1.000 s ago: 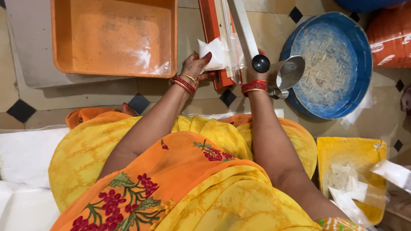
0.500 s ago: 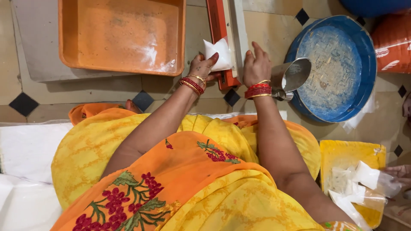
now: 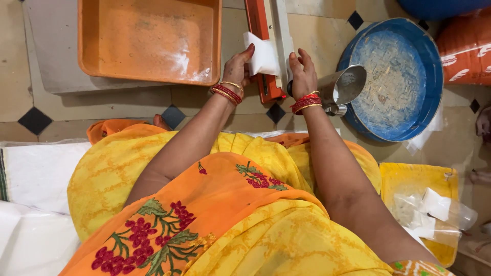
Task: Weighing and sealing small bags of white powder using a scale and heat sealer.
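Sealing looks to be the step in hand: the person is sitting on the tiled floor point(image 3: 128, 110) and working a small white pouch point(image 3: 262, 57) at an orange-and-white bar sealer point(image 3: 271, 46) lying just ahead of the knees. The left hand point(image 3: 236, 69) is pinching the pouch's near edge, its fingers closed on the white film and holding it up against the side of the sealer's pale arm. The right hand point(image 3: 303, 74) is resting on that arm from the other side, fingers together and curled over it, pressing rather than gripping. A steel scoop point(image 3: 343, 87) is lying just beside the right wrist, its mouth turned toward the blue basin point(image 3: 429, 71), which is holding a thin layer of pale powder. An orange tray point(image 3: 153, 41) dusted with white is sitting to the left of the sealer, and a yellow tub point(image 3: 404, 179) with finished clear and white pouches is standing by the right knee. Judging from this, the coming move is calling for steady downward pressure from the right hand while the left is keeping the pouch mouth flat and straight under the bar, so the seam is closing without creases or trapped powder.
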